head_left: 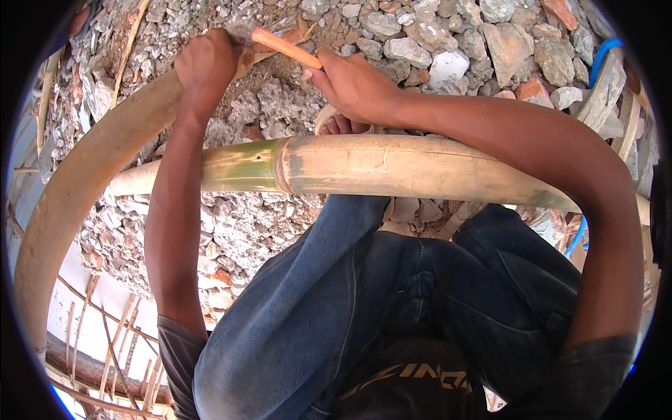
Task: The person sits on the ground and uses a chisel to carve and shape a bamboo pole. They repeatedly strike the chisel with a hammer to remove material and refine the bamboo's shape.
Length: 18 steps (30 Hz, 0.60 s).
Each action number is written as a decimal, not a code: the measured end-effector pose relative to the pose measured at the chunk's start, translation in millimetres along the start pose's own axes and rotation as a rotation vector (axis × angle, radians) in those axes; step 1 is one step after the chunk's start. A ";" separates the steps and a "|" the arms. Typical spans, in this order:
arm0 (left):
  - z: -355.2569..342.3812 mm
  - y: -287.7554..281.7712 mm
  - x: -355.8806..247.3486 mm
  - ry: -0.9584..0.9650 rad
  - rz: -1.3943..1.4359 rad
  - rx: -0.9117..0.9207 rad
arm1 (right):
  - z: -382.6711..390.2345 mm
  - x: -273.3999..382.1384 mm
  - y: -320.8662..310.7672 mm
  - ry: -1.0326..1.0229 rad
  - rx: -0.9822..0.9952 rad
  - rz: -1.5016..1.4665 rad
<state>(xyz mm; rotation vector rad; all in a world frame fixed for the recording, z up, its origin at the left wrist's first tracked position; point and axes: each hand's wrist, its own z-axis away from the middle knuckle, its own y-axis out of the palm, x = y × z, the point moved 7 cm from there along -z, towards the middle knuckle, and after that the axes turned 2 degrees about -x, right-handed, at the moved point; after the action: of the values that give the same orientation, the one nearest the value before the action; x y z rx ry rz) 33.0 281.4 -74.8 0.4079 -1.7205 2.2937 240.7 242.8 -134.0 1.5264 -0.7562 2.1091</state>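
Observation:
My right hand (357,87) is closed around the orange handle of a hammer (287,47). The hammer's head is smeared by motion close to my left hand (206,61). That left hand is closed in a fist over a long tan bamboo pole (105,136), which bends up from the lower left in this wide view. What the left fingers pinch, if anything, is hidden. A second, thicker bamboo pole (420,168), tan with a green stretch beside a joint, lies crosswise between my knees and hands. My left forearm passes over it.
Broken stones and rubble (448,66) cover the ground. Toes of a foot (343,124) show just beyond the crosswise pole. A blue hose (603,57) lies at the far right. Thin sticks (115,350) stand at the lower left. My bent legs in jeans (294,308) are close below the pole.

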 end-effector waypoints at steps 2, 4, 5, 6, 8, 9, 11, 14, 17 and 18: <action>-0.5 -0.3 1.5 0.020 0.041 -0.033 | -1.5 2.1 0.7 0.023 0.007 -0.036; 1.5 4.3 4.7 -0.002 0.014 0.011 | -4.4 3.6 6.0 0.110 0.103 -0.035; -1.3 4.6 3.5 -0.007 0.003 0.028 | -3.5 4.6 4.6 0.101 0.084 -0.042; -3.7 2.7 1.9 -0.007 0.014 0.014 | -1.2 6.2 4.2 0.092 0.066 -0.050; -1.9 -0.7 0.9 -0.013 0.034 -0.003 | -0.2 7.0 3.7 0.091 0.054 -0.075; 0.6 0.6 1.8 -0.002 0.035 -0.014 | -0.9 5.8 3.0 0.099 0.060 -0.092; -1.1 0.7 1.3 0.024 0.038 -0.047 | -1.0 2.7 4.9 0.097 0.070 -0.097; -1.9 0.9 0.3 -0.033 -0.087 -0.015 | -1.1 0.3 7.5 0.058 0.049 -0.080; -2.0 0.8 2.2 0.028 0.034 -0.032 | -2.0 2.1 5.3 0.043 0.025 -0.082; -2.0 3.0 4.3 0.016 0.000 -0.029 | -1.7 0.8 8.1 0.070 0.056 -0.063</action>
<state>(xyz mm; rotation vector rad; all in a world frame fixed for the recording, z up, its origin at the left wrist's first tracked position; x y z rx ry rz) 27.8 282.6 -76.5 0.3833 -1.7447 2.2627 234.2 237.8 -135.1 1.4770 -0.6212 2.1417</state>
